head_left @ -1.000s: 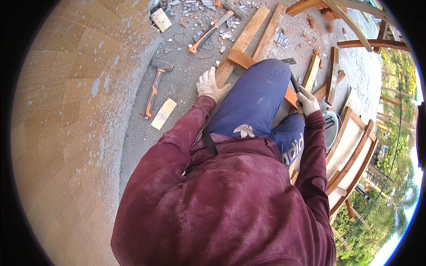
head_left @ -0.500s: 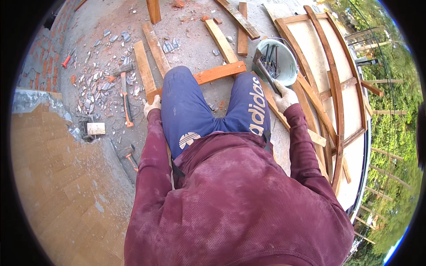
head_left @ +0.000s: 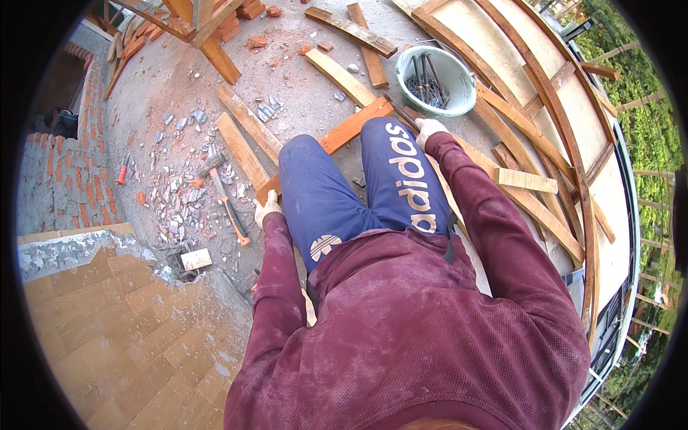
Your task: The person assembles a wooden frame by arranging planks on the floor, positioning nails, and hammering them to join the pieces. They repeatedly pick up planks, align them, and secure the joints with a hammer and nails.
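Note:
Across my knees lies an orange-brown wooden board (head_left: 353, 127). My left hand (head_left: 268, 208), in a pale glove, is closed around its left end beside my knee. My right hand (head_left: 430, 130), gloved too, grips a dark-handled hammer (head_left: 405, 116) by the board's right end; the hammer's head is hard to make out. Just beyond that hand stands a pale green bucket (head_left: 461, 97) containing nails and several long dark metal rods (head_left: 428, 82).
A sledgehammer (head_left: 226, 201) lies among broken rubble (head_left: 175, 208) at left, near a red-handled tool (head_left: 123, 172). Loose planks (head_left: 340, 77) lie ahead. A curved timber frame (head_left: 559, 122) stretches along the right; a wooden trestle (head_left: 215, 57) stands at the far left. Tiled flooring (head_left: 129, 322) is nearer left.
My right hand has brought the hammer away from in front of the bucket, leftward to the board's right end. My left hand stays on the board. The whole view has shifted.

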The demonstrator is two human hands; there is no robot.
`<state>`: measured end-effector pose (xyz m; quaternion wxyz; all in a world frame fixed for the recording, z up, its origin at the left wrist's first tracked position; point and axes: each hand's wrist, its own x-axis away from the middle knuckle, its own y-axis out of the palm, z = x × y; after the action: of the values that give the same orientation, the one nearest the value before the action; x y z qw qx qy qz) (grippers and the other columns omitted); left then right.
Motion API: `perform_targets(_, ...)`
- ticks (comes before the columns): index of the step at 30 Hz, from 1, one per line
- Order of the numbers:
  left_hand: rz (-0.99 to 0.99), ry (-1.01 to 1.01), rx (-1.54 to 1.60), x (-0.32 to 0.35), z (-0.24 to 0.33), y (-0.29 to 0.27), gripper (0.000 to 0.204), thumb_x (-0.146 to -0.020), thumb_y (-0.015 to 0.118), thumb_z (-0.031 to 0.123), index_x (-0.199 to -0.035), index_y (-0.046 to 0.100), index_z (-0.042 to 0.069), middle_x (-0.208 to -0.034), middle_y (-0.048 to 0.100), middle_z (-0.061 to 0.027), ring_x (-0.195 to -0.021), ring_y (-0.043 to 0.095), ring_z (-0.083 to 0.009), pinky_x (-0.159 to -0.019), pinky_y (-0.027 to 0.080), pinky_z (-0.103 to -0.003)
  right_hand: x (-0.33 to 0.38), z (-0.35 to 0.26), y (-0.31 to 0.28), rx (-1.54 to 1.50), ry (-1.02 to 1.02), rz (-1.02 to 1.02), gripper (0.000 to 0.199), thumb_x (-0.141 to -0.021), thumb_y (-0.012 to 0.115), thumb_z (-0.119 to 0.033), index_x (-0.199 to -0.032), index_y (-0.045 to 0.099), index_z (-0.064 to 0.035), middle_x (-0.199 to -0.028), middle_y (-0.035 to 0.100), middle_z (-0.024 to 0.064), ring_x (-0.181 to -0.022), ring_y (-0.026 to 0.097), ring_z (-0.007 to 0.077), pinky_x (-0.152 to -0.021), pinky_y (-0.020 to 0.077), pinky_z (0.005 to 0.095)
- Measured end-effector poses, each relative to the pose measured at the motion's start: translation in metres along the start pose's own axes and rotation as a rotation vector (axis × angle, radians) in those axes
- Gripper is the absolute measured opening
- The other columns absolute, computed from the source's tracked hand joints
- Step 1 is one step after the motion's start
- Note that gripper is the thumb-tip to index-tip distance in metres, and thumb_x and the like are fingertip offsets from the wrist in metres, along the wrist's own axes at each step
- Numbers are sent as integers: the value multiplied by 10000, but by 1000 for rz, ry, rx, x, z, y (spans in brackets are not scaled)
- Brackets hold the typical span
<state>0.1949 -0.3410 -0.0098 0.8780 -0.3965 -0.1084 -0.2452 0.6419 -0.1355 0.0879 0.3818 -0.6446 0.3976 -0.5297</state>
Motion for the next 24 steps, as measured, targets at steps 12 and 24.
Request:
perform_targets(12,77,205,140,-44,-44,22,744,-779,855,264,-1348,594,-139,-1241,707,-240,-1120,680,-284,-1001,523,-371,2,24,9,-108,-132,73,563,-864,604,-154,-1423,605,-90,-1318,667,218,-1230,639,372,-1071,490,405)
perform_targets(24,4,79,280,-40,-47,31,645,-746,873,294,-1262,678,-41,-1143,751,-184,-1059,713,-294,-947,540,-380,198,177,132,-821,224,284,534,-887,685,-30,-1411,598,20,-1094,713,71,-836,653,119,-734,541,265)
